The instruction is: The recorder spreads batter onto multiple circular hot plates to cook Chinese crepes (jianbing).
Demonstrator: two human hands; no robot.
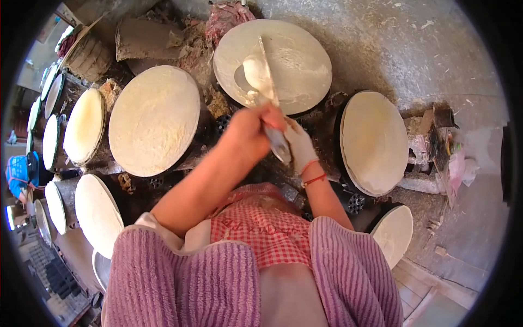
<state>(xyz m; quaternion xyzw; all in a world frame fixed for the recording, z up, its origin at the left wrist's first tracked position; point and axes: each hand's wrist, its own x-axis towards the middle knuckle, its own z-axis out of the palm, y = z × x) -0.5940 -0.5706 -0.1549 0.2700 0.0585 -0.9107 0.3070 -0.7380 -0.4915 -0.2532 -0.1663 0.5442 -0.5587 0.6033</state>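
Observation:
My left hand (252,130), bare and closed, holds a long narrow blade (269,75) that reaches across the far round griddle (308,61). Beside the blade, a pale mound of batter or dough (257,73) lies on the griddle's pale coating, next to a dark oval patch. My right hand (299,143), in a whitish glove with red bands at the wrist, is against the left one. It grips a shiny metal tool (278,145), perhaps a scoop, between the hands; its exact shape is partly hidden.
Pale-coated round griddles stand at left (155,122), right (375,143) and lower right (394,235), with several more further left. A rough block structure (425,151) is at the right. A reddish plastic bag (226,20) lies beyond. A person in blue (20,173) is at the far left.

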